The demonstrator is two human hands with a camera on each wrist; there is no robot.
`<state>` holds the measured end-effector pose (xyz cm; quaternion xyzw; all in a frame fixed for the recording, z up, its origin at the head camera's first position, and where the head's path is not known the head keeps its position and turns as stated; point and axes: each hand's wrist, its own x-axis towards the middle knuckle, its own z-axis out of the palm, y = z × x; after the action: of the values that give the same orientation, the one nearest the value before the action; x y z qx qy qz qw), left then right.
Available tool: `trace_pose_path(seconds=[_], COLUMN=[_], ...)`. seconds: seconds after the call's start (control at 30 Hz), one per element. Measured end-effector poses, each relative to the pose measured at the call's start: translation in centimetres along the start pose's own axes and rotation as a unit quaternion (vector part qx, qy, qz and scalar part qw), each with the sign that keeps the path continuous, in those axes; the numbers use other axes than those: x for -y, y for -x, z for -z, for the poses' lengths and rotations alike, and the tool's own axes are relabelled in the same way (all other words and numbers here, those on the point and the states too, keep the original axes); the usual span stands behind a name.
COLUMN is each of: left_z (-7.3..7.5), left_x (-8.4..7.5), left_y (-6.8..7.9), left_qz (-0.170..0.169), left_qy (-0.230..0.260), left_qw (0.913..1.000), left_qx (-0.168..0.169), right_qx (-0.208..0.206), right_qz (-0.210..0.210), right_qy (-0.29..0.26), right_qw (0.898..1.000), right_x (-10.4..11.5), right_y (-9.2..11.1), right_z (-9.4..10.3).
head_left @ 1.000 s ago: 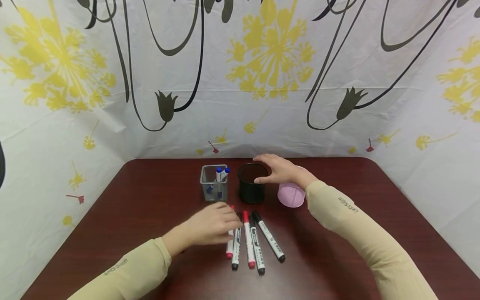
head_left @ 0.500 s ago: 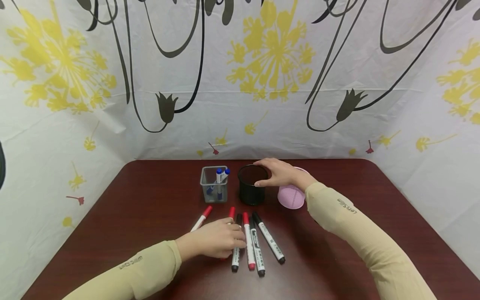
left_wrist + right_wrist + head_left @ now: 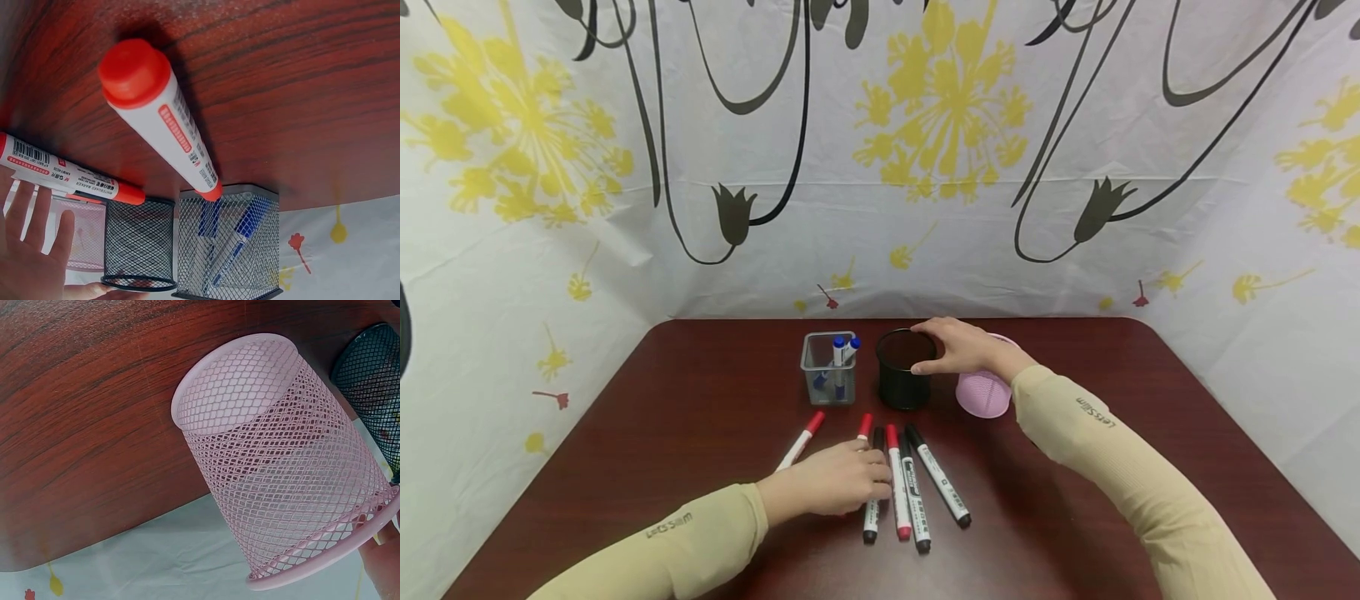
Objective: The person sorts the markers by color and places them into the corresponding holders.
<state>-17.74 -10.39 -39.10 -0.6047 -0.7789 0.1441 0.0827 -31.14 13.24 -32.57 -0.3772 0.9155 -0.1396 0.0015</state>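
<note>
In the head view my left hand lies low over a row of whiteboard markers. Its fingers reach down at a red-capped marker, which runs in front of them in the left wrist view. The thumb is hidden, so a grip cannot be made out. Another red-capped marker rests left of this hand. With thumb and fingers spread about its right side, my right hand holds the round black mesh pen holder at the rim. A pink mesh pen holder stands under the right wrist.
A square grey mesh pen holder holds several blue-capped markers. Right of my left hand lie a red marker and black markers. Patterned fabric hangs behind the dark wooden table.
My left hand moved down and slightly right onto the markers, uncovering the red-capped marker on the left. During the last half second it has barely moved. My right hand stays at the black pen holder.
</note>
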Motion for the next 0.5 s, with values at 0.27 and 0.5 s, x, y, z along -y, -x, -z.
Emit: trace_pose_path(seconds=[0.27, 0.5], left_z=[-0.15, 0.10], left_x=[-0.07, -0.09], left_y=[0.13, 0.28], left_qz=[-0.007, -0.015], left_qy=[-0.013, -0.018], left_qw=[0.9998, 0.9994], left_qx=[-0.010, -0.026], right_qx=[0.003, 0.004], right_qz=[-0.002, 0.003], right_qy=[0.001, 0.004], right_qw=[1.000, 1.000], right_x=[-0.05, -0.11], right_y=[-0.06, -0.14], right_z=[-0.06, -0.06])
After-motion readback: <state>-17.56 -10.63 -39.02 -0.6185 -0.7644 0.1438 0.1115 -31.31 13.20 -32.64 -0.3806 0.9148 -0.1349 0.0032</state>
